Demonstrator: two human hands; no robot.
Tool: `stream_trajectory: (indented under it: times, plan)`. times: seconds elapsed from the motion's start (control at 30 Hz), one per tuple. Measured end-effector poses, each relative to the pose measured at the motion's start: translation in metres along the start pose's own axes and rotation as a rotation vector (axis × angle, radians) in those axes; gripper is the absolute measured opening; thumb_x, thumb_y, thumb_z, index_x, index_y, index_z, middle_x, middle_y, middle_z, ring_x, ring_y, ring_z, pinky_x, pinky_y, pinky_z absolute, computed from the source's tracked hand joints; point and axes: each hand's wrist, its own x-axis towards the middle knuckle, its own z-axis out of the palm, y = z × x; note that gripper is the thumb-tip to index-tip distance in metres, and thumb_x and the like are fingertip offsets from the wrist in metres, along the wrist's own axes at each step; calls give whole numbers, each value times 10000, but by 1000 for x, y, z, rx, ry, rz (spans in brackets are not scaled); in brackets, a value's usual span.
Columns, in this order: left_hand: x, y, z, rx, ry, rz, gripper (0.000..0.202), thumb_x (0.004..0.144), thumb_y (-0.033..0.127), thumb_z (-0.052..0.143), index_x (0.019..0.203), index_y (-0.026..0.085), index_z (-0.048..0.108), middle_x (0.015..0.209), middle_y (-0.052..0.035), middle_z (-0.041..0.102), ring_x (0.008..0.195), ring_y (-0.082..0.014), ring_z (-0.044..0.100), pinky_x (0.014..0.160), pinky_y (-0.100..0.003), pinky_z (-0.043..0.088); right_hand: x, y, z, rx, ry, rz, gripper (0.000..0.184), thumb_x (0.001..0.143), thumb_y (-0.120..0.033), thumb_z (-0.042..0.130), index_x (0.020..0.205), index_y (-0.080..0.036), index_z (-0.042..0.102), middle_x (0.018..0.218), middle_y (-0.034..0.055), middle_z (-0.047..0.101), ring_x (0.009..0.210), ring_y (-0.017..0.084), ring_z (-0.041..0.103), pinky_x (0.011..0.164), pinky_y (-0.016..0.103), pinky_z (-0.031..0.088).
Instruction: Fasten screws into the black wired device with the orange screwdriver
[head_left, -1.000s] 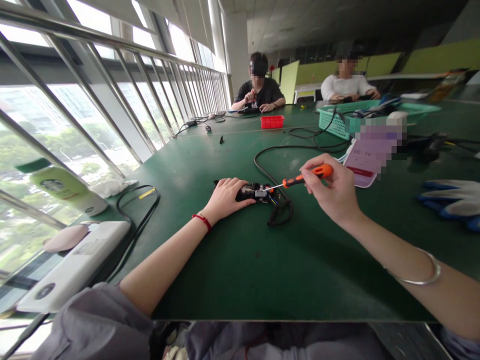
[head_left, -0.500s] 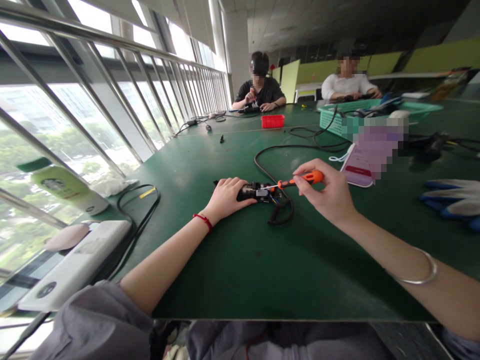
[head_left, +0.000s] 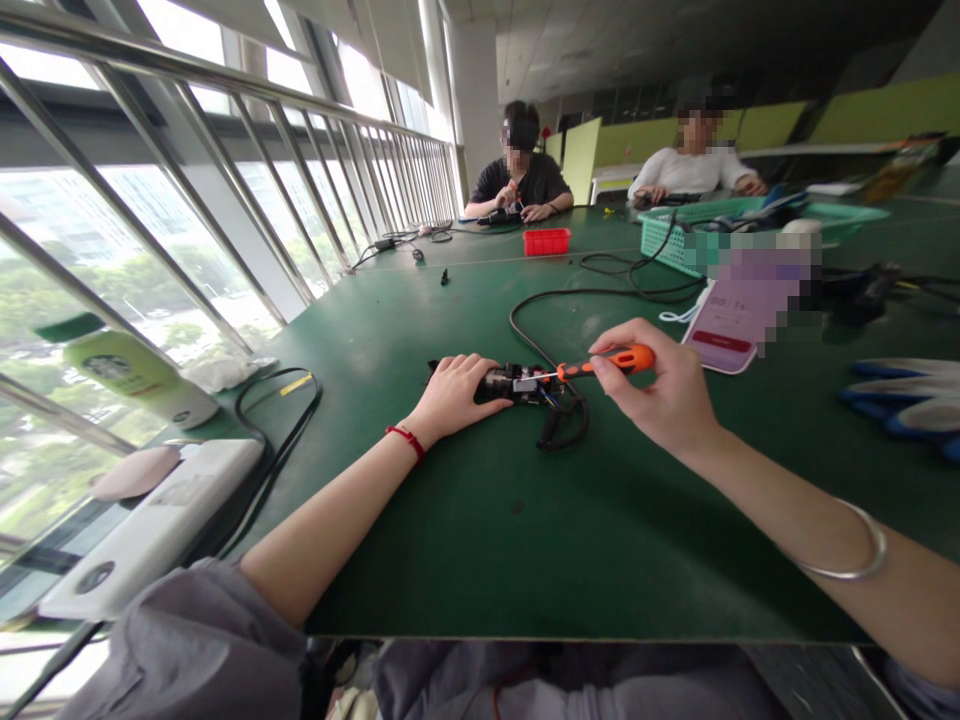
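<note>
My left hand [head_left: 455,398] is wrapped over the black body of an opened corded device [head_left: 496,383] lying on the green table. Its right end is uncovered, with a grey block and thin coloured wires showing. Between the fingertips of my right hand [head_left: 660,385] is an orange and black screwdriver [head_left: 611,362], held nearly level. The shaft points left and its tip is at the grey block; whether it touches I cannot tell. A black power cord [head_left: 574,425] curls from the device's right end and across the table. My left palm hides much of the body.
A phone [head_left: 724,325] leans by a green basket [head_left: 667,240] of parts. Gloves [head_left: 904,400] lie at the right, a red tray [head_left: 546,241] farther back. On the left are a bottle [head_left: 135,370], a white power bank [head_left: 161,525] and a railing. Two people sit opposite.
My right hand and the screwdriver have shifted slightly to the right. My left hand and the device stay in place. Across the table, the hands of both people have moved a little.
</note>
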Motion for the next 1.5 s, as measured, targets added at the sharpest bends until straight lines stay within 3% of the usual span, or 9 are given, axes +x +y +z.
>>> stream_trajectory:
  times: [0.17,0.37,0.53,0.63,0.73,0.9,1.1,1.3,1.5]
  plan:
    - [1,0,-1,-9,-5,-1,524,793,607,504,1117,197,539,1070,-70,600,991,-260,540,898,-391,371,0,-3,0,-6,-5,65,103,815,-302,562,767,-210,563,566,-41,519,449,85,448,445,229,340]
    - [1,1,-1,-25,-4,-4,537,789,609,505,1131,196,537,1068,-74,599,991,-261,538,897,-398,374,1,-2,1,148,36,100,360,738,-253,628,1062,-229,473,733,-12,585,695,163,599,672,294,476]
    - [0,1,-1,-18,-5,-8,528,793,608,496,1123,199,538,1074,-73,599,994,-262,535,902,-400,372,1,-3,-1,103,-42,291,158,832,-357,525,879,-210,562,459,-78,398,378,98,422,426,241,356]
    - [1,1,-2,-14,-11,-6,526,796,607,492,1124,199,535,1079,-74,598,996,-262,534,901,-398,371,1,-4,0,124,23,177,275,749,-271,612,1004,-227,520,637,-32,561,572,142,567,591,282,467]
    - [1,1,-2,-11,-13,-3,529,794,608,496,1125,197,534,1071,-73,600,991,-259,537,902,-395,371,1,-6,2,93,13,120,396,724,-286,638,1087,-232,489,774,4,623,741,183,607,767,349,471]
    - [0,-1,-1,-6,-8,-1,531,799,611,488,1132,199,530,1089,-72,596,997,-257,535,903,-393,371,-1,-11,2,28,-25,244,180,827,-351,526,926,-211,580,476,-68,421,444,112,436,515,263,387]
    - [0,-1,0,-6,0,6,536,797,618,487,1124,196,532,1068,-68,601,983,-254,538,896,-390,373,0,-8,3,92,33,102,485,698,-228,638,1144,-218,447,798,0,587,770,175,594,737,320,468]
    - [0,0,-1,-13,-2,1,527,797,612,489,1122,199,532,1073,-71,600,987,-256,539,898,-392,371,-1,-9,1,73,-17,249,176,815,-363,556,897,-211,591,542,-50,472,417,88,430,416,232,331]
    - [1,-2,1,-16,-2,-4,530,796,616,484,1130,207,530,1074,-71,597,995,-258,535,904,-396,367,-4,-6,7,158,-5,156,408,733,-270,627,1098,-238,447,742,-24,569,654,151,589,598,277,479]
